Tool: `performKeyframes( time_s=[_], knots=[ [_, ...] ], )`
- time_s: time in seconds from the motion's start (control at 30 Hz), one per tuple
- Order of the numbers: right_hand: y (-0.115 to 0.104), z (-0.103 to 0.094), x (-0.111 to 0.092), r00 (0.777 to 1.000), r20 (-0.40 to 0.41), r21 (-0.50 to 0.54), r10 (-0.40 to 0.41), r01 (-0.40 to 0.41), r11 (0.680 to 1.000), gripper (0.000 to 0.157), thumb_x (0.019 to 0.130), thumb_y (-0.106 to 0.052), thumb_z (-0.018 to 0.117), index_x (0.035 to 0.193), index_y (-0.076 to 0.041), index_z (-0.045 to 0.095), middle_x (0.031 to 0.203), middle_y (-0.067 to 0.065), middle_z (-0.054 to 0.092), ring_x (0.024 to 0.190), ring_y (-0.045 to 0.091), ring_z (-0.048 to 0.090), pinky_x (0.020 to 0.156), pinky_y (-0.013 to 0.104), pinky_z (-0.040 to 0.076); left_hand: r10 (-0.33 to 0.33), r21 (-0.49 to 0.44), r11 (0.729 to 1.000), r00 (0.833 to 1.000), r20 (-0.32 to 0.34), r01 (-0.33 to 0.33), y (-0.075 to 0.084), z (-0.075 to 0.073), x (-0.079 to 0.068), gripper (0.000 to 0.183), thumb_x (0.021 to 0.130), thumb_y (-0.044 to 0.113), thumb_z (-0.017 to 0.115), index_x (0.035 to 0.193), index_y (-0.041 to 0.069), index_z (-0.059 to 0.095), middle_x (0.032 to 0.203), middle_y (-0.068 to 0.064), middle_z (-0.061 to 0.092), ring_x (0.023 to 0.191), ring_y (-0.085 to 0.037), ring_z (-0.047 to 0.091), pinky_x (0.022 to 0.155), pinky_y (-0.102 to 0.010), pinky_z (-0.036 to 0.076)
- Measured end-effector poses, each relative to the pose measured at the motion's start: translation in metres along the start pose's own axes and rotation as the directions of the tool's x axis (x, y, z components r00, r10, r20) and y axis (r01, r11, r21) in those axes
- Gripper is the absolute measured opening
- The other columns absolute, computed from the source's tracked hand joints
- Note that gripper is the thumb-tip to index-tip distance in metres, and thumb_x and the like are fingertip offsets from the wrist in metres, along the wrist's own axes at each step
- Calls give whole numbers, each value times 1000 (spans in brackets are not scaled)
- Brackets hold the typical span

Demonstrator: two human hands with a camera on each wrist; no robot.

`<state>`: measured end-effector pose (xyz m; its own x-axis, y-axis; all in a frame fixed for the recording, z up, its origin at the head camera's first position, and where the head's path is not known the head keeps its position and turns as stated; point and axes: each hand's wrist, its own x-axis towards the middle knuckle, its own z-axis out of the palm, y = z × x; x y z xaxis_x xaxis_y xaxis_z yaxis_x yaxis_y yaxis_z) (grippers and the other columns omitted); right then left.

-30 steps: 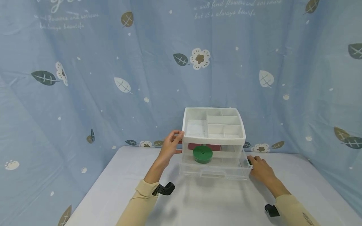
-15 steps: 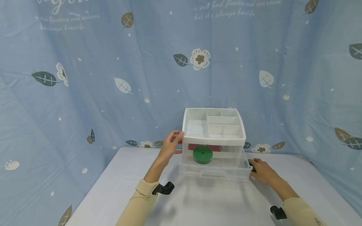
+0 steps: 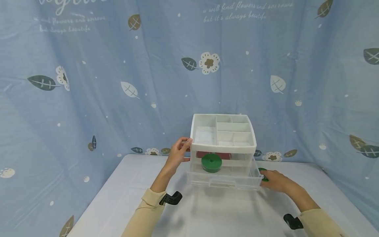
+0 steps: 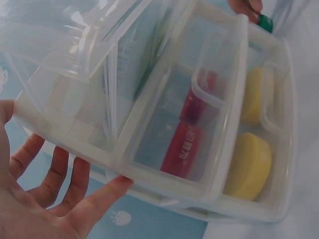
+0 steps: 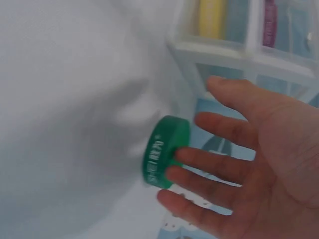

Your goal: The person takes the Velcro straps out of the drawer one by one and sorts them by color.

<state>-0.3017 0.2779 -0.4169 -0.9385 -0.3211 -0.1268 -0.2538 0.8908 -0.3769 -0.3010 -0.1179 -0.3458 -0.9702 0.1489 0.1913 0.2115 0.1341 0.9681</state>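
A white drawer unit (image 3: 223,149) stands at the back of the table, with one clear drawer (image 3: 225,181) pulled out. In that drawer shows a green roll (image 3: 211,163). My left hand (image 3: 176,154) touches the unit's left side, its fingers (image 4: 102,199) spread along the edge in the left wrist view. Beside the unit's right side, a second green roll (image 5: 167,152) with white lettering stands on edge. My right hand (image 5: 249,154) reaches toward it, loosely extended fingertips overlapping its face, the thumb apart from it.
Below the pulled-out drawer, the left wrist view shows red rolls (image 4: 184,149) in one drawer and yellow rolls (image 4: 249,167) in another. The unit's top is a divided tray (image 3: 205,133). The unit is on a white table (image 3: 225,217), before a blue patterned curtain (image 3: 165,49).
My right hand has shifted slightly right and down, and more of the green roll beside the unit shows. My left hand and the drawer unit hold nearly still.
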Motion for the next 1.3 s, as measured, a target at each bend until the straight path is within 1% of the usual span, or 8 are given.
performKeyframes(
  time_s=[0.1, 0.23, 0.37, 0.57, 0.77, 0.8, 1.1, 1.3],
  knots=[
    [-6, -7, -6, 999, 39, 32, -27, 26, 999, 47, 90, -38, 69, 120, -2, 64, 110, 17, 71, 97, 32, 67, 81, 54, 55, 1, 2, 1000, 1000, -4, -1, 0, 0, 0, 38, 101, 40, 53, 127, 14, 56, 115, -11, 59, 103, -21, 61, 85, -49, 59],
    [-15, -18, -14, 994, 103, 44, -30, 26, 999, 46, 90, -38, 69, 120, -3, 64, 107, 13, 71, 92, 23, 65, 77, 51, 55, -7, -4, 1000, 1000, -7, 7, 0, 0, 0, 39, 101, 41, 52, 128, 13, 56, 117, -12, 59, 103, -20, 61, 85, -49, 59],
    [-24, -30, -19, 989, 146, 41, -9, 3, 999, 49, 90, -38, 69, 123, -3, 63, 109, 13, 71, 92, 24, 66, 78, 51, 55, -18, -11, 1000, 1000, -9, 18, 1, 0, 0, 41, 101, 43, 52, 129, 13, 56, 118, -12, 59, 104, -20, 61, 84, -48, 59],
    [-36, -47, -24, 986, 162, -9, -27, 29, 1000, 47, 90, -31, 69, 123, 2, 61, 105, 11, 71, 88, 24, 67, 75, 47, 55, -16, -6, 1000, 1000, -5, 16, 0, -1, 0, 44, 101, 43, 52, 130, 10, 55, 117, -12, 59, 103, -20, 61, 84, -49, 59],
    [-43, -59, -27, 985, 166, -43, -44, 51, 998, 49, 90, -31, 70, 124, 3, 59, 106, 10, 70, 88, 21, 66, 75, 46, 56, -4, -11, 1000, 999, -47, 4, -28, 0, 15, 47, 96, 54, 54, 128, 20, 57, 118, -10, 59, 104, -21, 61, 81, -48, 60],
    [-44, -61, -28, 986, 163, -43, -47, 54, 998, 50, 90, -31, 70, 125, 3, 59, 107, 11, 70, 89, 22, 66, 76, 47, 56, 1, -11, 1000, 999, -54, -1, -32, 0, 17, 47, 95, 56, 54, 127, 22, 57, 118, -10, 59, 104, -22, 61, 80, -47, 60],
    [-63, -87, -37, 988, 150, -109, -40, 57, 992, 52, 92, -36, 66, 129, -2, 55, 119, 23, 63, 105, 39, 63, 80, 53, 56, 21, 6, 1000, 998, -63, -21, -33, 2, 16, 45, 94, 60, 54, 122, 26, 58, 114, -9, 60, 104, -23, 62, 79, -44, 61],
    [-74, -102, -44, 988, 140, -110, -68, 84, 990, 58, 92, -41, 66, 132, -1, 54, 123, 25, 62, 109, 43, 61, 81, 56, 55, 24, 2, 1000, 998, -65, -24, -32, 3, 16, 43, 94, 60, 54, 121, 26, 58, 114, -9, 59, 105, -23, 62, 79, -44, 61]
  ],
)
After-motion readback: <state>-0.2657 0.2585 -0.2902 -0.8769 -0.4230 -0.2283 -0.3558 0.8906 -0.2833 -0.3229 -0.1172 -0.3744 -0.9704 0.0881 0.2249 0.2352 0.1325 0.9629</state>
